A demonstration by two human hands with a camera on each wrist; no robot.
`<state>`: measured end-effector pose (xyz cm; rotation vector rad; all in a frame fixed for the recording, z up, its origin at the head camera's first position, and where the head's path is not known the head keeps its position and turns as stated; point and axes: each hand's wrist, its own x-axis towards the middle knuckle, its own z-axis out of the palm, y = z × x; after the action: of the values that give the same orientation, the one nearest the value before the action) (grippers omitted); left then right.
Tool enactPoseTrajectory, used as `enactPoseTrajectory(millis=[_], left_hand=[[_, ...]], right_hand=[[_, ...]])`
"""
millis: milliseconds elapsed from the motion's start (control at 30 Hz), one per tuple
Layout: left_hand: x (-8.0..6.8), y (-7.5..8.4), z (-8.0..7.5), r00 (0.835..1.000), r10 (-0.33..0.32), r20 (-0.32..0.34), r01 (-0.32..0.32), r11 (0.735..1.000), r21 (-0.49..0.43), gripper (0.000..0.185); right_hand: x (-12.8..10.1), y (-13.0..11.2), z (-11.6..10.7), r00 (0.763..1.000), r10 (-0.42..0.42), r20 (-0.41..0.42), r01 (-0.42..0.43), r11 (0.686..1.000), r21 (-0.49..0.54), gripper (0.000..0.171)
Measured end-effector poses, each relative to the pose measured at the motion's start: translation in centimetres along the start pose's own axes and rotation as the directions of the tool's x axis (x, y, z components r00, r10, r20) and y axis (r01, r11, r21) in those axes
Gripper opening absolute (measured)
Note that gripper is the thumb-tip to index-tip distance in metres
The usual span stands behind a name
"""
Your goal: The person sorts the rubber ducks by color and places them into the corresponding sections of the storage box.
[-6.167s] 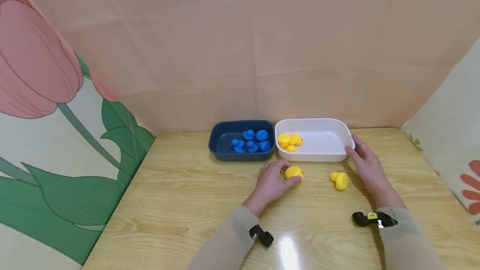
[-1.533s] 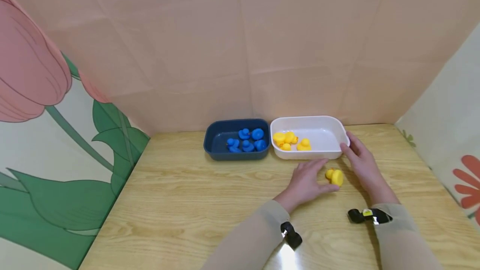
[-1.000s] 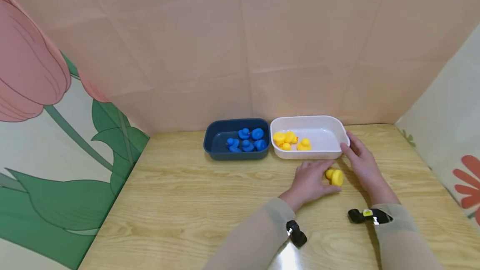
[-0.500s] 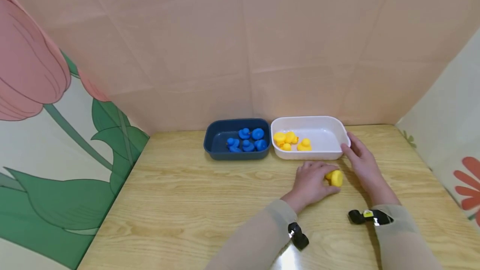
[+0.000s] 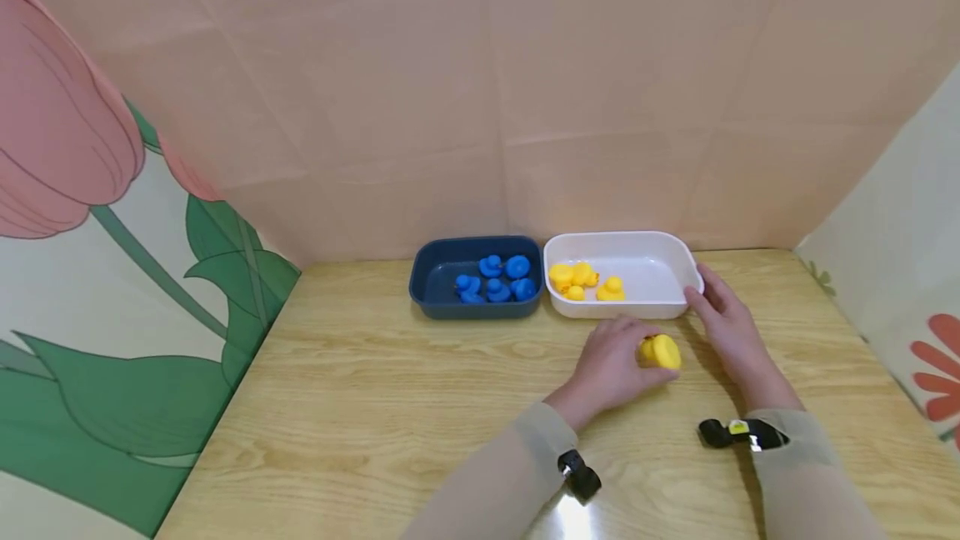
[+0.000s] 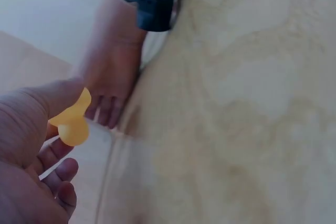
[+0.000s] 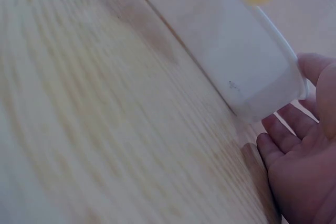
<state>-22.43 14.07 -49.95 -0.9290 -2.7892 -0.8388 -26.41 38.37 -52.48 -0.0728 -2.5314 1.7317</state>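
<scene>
A yellow rubber duck (image 5: 662, 352) is pinched between the thumb and fingers of my left hand (image 5: 611, 362), its flat base turned to the right. In the left wrist view the duck (image 6: 74, 124) sticks out past the thumb. My right hand (image 5: 726, 325) grips the front right corner of a white tray (image 5: 622, 312), thumb at the rim and fingers along the outer side. The right wrist view shows this hand (image 7: 302, 156) against the tray wall (image 7: 231, 61). Several yellow ducks (image 5: 581, 276) lie inside the tray, towards its left end.
A dark blue tray (image 5: 438, 308) with several blue ducks (image 5: 497, 290) stands left of the white one, close against it. Both stand near the back edge of the wooden table (image 5: 360, 390), before a pink cloth backdrop (image 5: 375, 107). Floral panels flank the table.
An earlier yellow duck went into the white tray. The left hand then reached right, closed on the last duck on the table and moved it slightly left. The right hand stayed at the tray.
</scene>
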Motion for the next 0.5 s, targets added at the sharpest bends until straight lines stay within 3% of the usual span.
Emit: enactPoseTrajectory(millis=[267, 500], left_hand=[[0.2, -0.2, -2.9, 0.993, -0.090, -0.075, 0.082, 0.991, -0.108, 0.054], [0.5, -1.4, -5.3, 0.977, -0.159, -0.145, 0.142, 0.982, -0.125, 0.055]], right_hand=[[0.1, 0.2, -0.1, 1.000, 0.016, -0.003, -0.016, 1.000, -0.012, 0.083], [0.0, 0.1, 0.0, 1.000, 0.004, 0.001, -0.004, 1.000, -0.015, 0.081]])
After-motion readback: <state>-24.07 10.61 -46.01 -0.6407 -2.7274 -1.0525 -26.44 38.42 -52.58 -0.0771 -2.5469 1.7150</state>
